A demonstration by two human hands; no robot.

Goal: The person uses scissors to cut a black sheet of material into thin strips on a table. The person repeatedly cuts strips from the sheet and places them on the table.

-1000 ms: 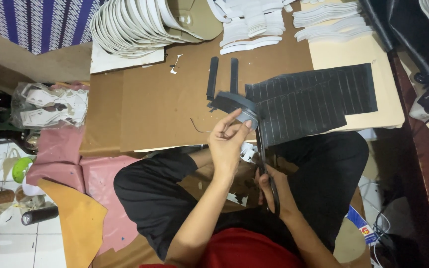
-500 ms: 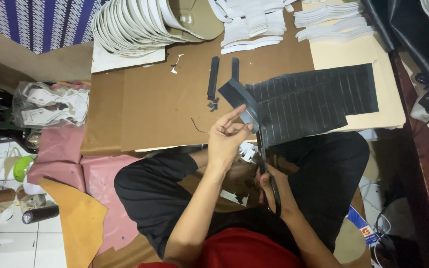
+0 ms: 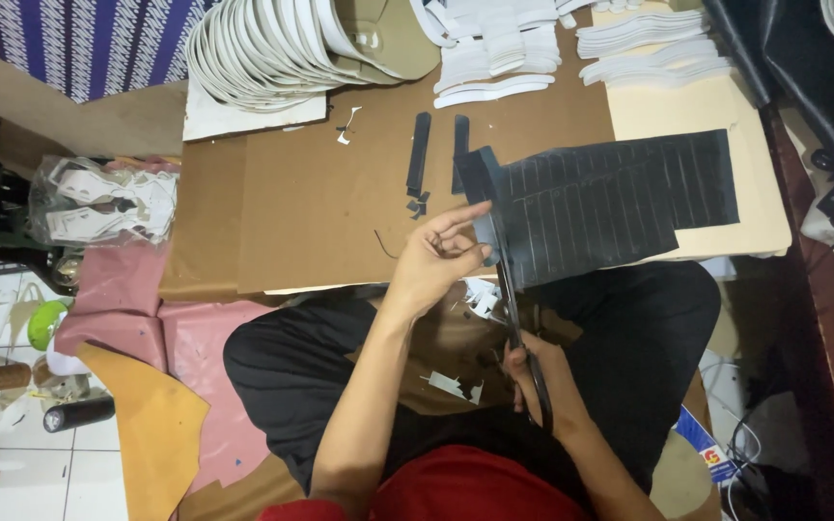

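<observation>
Item: dark sheet (image 3: pixel 620 207), ruled in parallel lines, lying across the brown board (image 3: pixel 311 222) and a cream card (image 3: pixel 716 106).

Your left hand (image 3: pixel 436 260) pinches the sheet's near left edge, thumb and fingers closed on it.

Your right hand (image 3: pixel 533 371) grips the scissors (image 3: pixel 512 309) by the handles; the blades point up into the sheet just beside your left fingers.

2 cut dark strips (image 3: pixel 436 154) lie on the board, just left of the sheet.

White soles (image 3: pixel 272 43) are stacked at the board's far edge.

Brown cardboard board (image 3: pixel 320 212) carries black ruled sheet (image 3: pixel 620 198), two black strips (image 3: pixel 420 154).
</observation>
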